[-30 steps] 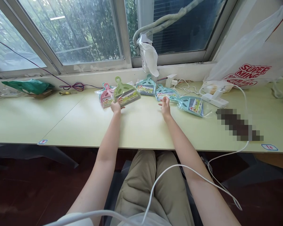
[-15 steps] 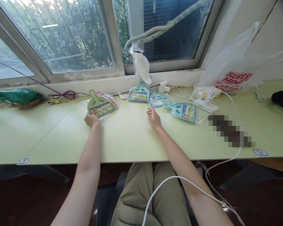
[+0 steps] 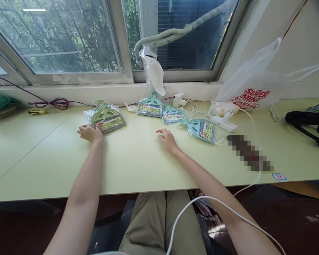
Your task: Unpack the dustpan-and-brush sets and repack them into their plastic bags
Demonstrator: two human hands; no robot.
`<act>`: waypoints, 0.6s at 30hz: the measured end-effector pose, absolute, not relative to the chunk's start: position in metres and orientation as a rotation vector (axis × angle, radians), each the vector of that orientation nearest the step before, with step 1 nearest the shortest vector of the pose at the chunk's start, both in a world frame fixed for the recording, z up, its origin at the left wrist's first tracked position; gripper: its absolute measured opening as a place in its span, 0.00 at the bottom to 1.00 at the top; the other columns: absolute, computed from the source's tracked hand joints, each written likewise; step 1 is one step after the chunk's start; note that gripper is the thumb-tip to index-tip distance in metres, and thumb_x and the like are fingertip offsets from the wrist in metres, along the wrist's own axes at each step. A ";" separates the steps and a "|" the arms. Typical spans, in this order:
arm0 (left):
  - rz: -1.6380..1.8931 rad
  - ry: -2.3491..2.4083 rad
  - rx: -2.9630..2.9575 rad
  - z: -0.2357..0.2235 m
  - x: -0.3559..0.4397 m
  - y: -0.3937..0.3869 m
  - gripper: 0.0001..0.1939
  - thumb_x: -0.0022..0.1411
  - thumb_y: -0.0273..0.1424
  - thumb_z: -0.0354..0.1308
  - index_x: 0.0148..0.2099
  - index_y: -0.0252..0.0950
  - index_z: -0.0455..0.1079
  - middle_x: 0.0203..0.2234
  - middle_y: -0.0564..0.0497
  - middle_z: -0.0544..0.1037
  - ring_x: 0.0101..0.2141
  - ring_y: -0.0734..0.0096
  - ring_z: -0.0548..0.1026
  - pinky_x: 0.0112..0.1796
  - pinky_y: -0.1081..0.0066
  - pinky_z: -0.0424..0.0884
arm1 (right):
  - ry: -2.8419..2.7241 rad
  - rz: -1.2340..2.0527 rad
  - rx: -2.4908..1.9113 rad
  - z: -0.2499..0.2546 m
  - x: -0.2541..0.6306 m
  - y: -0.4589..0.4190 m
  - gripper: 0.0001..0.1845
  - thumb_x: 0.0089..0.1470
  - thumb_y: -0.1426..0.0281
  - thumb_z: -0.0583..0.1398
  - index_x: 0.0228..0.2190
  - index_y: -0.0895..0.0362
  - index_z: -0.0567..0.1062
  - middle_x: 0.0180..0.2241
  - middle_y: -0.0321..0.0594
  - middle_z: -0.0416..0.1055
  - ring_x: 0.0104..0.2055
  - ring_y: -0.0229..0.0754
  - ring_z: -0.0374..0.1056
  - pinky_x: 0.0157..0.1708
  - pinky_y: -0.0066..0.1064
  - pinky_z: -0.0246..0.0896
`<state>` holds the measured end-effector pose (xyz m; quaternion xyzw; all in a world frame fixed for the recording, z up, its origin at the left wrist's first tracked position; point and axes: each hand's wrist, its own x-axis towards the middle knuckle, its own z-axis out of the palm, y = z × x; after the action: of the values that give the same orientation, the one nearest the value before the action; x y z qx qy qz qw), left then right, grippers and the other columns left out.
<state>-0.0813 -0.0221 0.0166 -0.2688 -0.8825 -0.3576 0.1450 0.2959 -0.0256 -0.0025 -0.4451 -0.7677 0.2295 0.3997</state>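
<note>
An olive-green mini dustpan-and-brush set point(image 3: 108, 118) in clear wrap lies on top of another wrapped pack on the left. My left hand point(image 3: 90, 133) rests at its lower left corner, fingers stretched out to the left and the thumb by the pack's edge. My right hand point(image 3: 168, 140) is over the middle of the table, fingers loosely bent and apart, holding nothing. Beyond it are three blue-green wrapped dustpan sets: one at the back point(image 3: 149, 106), a middle one point(image 3: 172, 114), and one to the right point(image 3: 200, 129).
A white power strip point(image 3: 224, 123), a blurred-out dark item point(image 3: 248, 152) and a white plastic bag point(image 3: 252, 85) are on the right. A screwdriver point(image 3: 38, 112) and bundled cable point(image 3: 60, 103) lie at the back left. A white cable point(image 3: 210, 199) crosses before my right forearm.
My left hand has loosened from the olive-green dustpan set, its fingers now spread leftward. My right hand has drawn slightly back from the blue-green sets. The view has turned a little.
</note>
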 end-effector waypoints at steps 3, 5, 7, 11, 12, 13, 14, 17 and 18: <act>-1.053 -2.593 -0.747 0.017 -0.080 -0.022 0.18 0.62 0.40 0.57 0.48 0.33 0.66 0.50 0.39 0.64 0.53 0.50 0.58 0.49 0.52 0.63 | -1.804 0.623 -1.112 -0.003 0.299 -0.022 0.15 0.52 0.74 0.52 0.37 0.53 0.75 0.43 0.42 0.74 0.48 0.47 0.67 0.51 0.41 0.59; -1.061 -2.587 -0.763 0.019 -0.077 -0.024 0.18 0.63 0.39 0.57 0.50 0.32 0.64 0.51 0.37 0.64 0.54 0.48 0.59 0.50 0.51 0.63 | -1.703 0.647 -1.123 -0.003 0.302 -0.019 0.15 0.51 0.74 0.51 0.36 0.54 0.76 0.42 0.42 0.74 0.47 0.47 0.67 0.50 0.40 0.60; -1.069 -2.563 -0.769 0.022 -0.073 -0.028 0.22 0.62 0.37 0.57 0.55 0.33 0.60 0.53 0.35 0.63 0.56 0.47 0.59 0.51 0.51 0.63 | -1.645 0.603 -1.146 -0.001 0.309 -0.016 0.16 0.51 0.74 0.50 0.35 0.54 0.76 0.42 0.43 0.74 0.46 0.47 0.68 0.50 0.41 0.59; -1.045 -2.453 -0.831 0.028 -0.058 -0.035 0.27 0.62 0.34 0.56 0.61 0.34 0.53 0.58 0.32 0.58 0.59 0.46 0.56 0.54 0.50 0.59 | -1.712 0.238 -1.286 0.006 0.332 -0.010 0.16 0.51 0.75 0.52 0.37 0.54 0.76 0.45 0.44 0.73 0.51 0.50 0.63 0.52 0.44 0.54; -1.026 -2.419 -0.891 0.029 -0.054 -0.036 0.27 0.63 0.34 0.55 0.60 0.34 0.53 0.59 0.32 0.58 0.60 0.46 0.56 0.55 0.50 0.57 | -1.725 0.140 -1.362 0.007 0.338 -0.008 0.16 0.51 0.75 0.53 0.40 0.53 0.75 0.48 0.45 0.71 0.53 0.52 0.61 0.52 0.46 0.53; -1.009 -2.383 -0.954 0.031 -0.051 -0.038 0.25 0.63 0.34 0.54 0.60 0.34 0.54 0.60 0.33 0.58 0.60 0.47 0.55 0.56 0.50 0.55 | -1.732 0.065 -1.442 0.007 0.344 -0.007 0.17 0.51 0.75 0.55 0.43 0.53 0.74 0.50 0.46 0.70 0.54 0.53 0.59 0.52 0.47 0.52; -0.994 -2.347 -1.013 0.032 -0.048 -0.039 0.24 0.64 0.35 0.53 0.60 0.35 0.55 0.60 0.34 0.58 0.60 0.48 0.55 0.57 0.50 0.53 | -1.734 0.008 -1.516 0.007 0.349 -0.006 0.19 0.51 0.74 0.56 0.45 0.53 0.73 0.51 0.47 0.68 0.55 0.55 0.58 0.51 0.48 0.52; -0.977 -2.233 -1.132 0.035 -0.040 -0.046 0.21 0.67 0.37 0.47 0.60 0.35 0.58 0.61 0.36 0.58 0.61 0.50 0.54 0.59 0.49 0.46 | -1.756 -0.074 -1.666 0.003 0.359 -0.005 0.22 0.50 0.73 0.59 0.48 0.54 0.71 0.52 0.49 0.67 0.55 0.56 0.57 0.50 0.48 0.52; -0.974 -2.190 -1.173 0.036 -0.037 -0.048 0.21 0.68 0.38 0.45 0.60 0.36 0.58 0.62 0.37 0.58 0.62 0.51 0.54 0.60 0.49 0.44 | -1.769 -0.091 -1.691 0.002 0.361 -0.005 0.23 0.50 0.74 0.59 0.49 0.54 0.70 0.52 0.49 0.67 0.55 0.56 0.57 0.50 0.47 0.51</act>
<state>-0.0374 -0.0480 0.0363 -0.4273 -0.7978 -0.3549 0.2345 0.3607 -0.0046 0.0021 -0.6494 -0.6795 -0.0349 0.3396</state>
